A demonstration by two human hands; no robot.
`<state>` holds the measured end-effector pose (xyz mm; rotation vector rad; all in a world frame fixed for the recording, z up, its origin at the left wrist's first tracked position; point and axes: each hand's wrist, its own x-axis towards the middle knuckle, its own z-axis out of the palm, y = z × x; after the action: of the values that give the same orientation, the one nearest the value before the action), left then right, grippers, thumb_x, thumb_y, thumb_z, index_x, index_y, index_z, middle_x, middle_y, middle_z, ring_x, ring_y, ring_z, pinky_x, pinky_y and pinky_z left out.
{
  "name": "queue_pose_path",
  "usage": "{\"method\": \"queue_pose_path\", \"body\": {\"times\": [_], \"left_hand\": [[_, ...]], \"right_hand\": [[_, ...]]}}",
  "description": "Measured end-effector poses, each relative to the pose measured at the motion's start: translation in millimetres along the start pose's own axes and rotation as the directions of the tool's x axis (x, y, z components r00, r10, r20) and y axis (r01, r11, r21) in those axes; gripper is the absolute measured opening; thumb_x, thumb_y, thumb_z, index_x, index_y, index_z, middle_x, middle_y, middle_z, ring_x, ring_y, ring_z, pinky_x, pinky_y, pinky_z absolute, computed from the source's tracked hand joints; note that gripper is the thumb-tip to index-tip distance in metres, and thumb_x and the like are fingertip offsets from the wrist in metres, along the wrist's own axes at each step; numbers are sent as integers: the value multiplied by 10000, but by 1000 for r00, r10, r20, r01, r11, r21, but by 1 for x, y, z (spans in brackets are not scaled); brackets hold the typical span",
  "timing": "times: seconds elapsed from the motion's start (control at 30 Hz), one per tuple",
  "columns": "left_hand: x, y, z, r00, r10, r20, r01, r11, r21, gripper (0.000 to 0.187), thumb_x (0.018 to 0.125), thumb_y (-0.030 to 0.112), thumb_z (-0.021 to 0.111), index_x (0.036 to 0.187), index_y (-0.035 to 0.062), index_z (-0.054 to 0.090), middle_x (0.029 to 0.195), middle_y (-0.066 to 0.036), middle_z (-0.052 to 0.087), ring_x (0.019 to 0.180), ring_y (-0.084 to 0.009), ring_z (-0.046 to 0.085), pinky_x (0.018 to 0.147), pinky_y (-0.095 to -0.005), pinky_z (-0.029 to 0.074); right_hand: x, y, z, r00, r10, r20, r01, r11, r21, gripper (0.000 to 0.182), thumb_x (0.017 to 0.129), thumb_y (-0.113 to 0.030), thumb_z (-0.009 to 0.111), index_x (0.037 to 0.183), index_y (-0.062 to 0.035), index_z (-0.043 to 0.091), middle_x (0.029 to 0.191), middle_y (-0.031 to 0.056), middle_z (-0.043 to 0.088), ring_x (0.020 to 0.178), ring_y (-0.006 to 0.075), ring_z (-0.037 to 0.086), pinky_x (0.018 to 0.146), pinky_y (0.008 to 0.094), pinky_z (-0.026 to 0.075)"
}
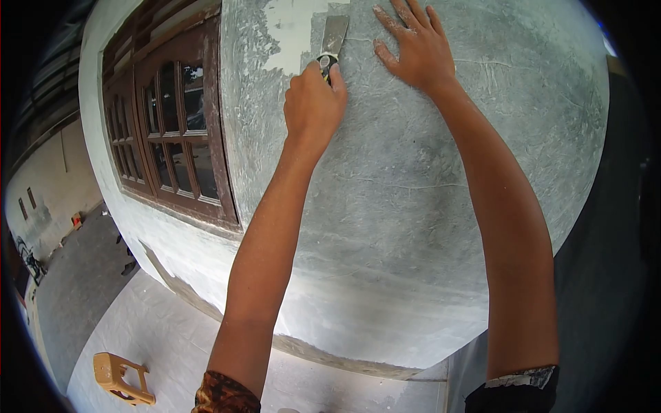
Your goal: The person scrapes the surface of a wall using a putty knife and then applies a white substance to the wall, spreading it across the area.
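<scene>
My left hand (313,107) is closed around the handle of a scraper (335,33), its flat metal blade pointing up against the wall. Beside the blade, to its left, is a pale whitish patch (288,31) with ragged edges on the grey, rough wall (385,227). My right hand (418,54) lies on the wall to the right of the scraper, fingers spread, with white dust on them. Thin pale cracks or lines run across the grey surface below both hands.
A brown wooden window (162,131) with glass panes is set into the wall at left. On the light tiled floor (323,382) stands a tan plastic stool (124,377), lower left. Farther left are a paved yard (82,275) and another wall (51,172).
</scene>
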<state>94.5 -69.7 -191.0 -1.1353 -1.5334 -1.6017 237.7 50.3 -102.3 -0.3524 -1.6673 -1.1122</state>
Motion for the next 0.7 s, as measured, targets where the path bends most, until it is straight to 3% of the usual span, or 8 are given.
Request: {"method": "queue_pose_path", "body": {"times": [0.7], "left_hand": [[6,0,0,1000,-10,9,10,1000,19,414,980,366,586,996,-34,695,935,-323,711,916,-518,686,816,-556,545]], "right_hand": [[2,-3,-2,999,-4,49,5,1000,-20,616,976,-397,587,1513,-112,494,1672,146,286,1560,336,212,1280,508,141]]}}
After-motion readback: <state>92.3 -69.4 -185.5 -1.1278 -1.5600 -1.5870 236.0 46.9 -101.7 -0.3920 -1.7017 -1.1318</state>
